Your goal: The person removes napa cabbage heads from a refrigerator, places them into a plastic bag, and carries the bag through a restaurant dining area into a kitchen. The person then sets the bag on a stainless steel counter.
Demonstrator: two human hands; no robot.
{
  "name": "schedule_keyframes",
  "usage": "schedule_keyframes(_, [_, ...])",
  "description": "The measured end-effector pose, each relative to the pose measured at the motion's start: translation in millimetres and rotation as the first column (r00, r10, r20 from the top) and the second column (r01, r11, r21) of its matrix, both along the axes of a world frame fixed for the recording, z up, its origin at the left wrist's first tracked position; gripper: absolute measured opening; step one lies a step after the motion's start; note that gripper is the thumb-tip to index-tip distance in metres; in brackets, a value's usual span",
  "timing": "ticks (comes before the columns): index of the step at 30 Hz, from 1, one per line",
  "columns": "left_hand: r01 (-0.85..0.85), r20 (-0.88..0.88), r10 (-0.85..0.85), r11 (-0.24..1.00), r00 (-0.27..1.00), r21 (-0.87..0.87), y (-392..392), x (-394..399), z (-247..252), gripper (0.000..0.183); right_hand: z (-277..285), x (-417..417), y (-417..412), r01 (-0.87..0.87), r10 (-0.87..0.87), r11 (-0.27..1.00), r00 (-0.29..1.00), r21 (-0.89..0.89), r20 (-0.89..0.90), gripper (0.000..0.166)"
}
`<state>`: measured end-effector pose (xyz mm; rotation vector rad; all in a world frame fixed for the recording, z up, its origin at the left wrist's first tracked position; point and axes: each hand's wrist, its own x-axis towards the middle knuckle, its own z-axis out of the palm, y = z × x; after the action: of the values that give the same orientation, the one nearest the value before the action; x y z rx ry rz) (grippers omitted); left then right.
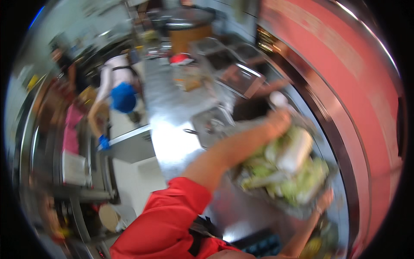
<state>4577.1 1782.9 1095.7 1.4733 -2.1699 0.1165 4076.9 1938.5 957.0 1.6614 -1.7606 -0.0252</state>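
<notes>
A grey container (288,210) piled with pale green and white napa cabbage (291,168) is before me at the right, over the metal counter. My left hand (280,121) is at its far rim, and my left arm reaches across the counter. At the near right side, my right hand (324,200) grips the rim. Motion blur and the leaves hide most fingertips. Just beyond my left hand shows a small white round object (278,99), too blurred to name.
A shallow metal pan (212,124) with a dark handle lies beside several sunken metal pans (241,79). A red-topped item (181,59) stands farther back. Left, across the aisle, a person in a blue cap (124,97) bends by an open steel drawer or door (132,145). Another person (66,64) stands behind.
</notes>
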Motion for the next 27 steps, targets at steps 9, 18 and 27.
schedule_keyframes(9, [0.393, -0.043, -0.409, 0.897, 0.912, -0.2, 119, 37, 77, 0.042, 163, 147, 209, 0.141, 0.032, 0.977, 0.647, -0.161, 0.762, 0.032])
schedule_keyframes(18, [0.751, -0.353, -0.696, 0.412, 0.625, 0.516, 329, 57, -40, 0.044, 74, 213, 499, 0.643, -0.453, 0.756, 0.382, 0.121, 0.806, 0.03])
schedule_keyframes(27, [0.658, -0.414, -0.584, 0.297, 0.698, 0.692, 410, 81, -56, 0.038, -33, 296, 586, 0.661, 0.2, 0.467, -0.726, 0.587, 0.658, 0.061])
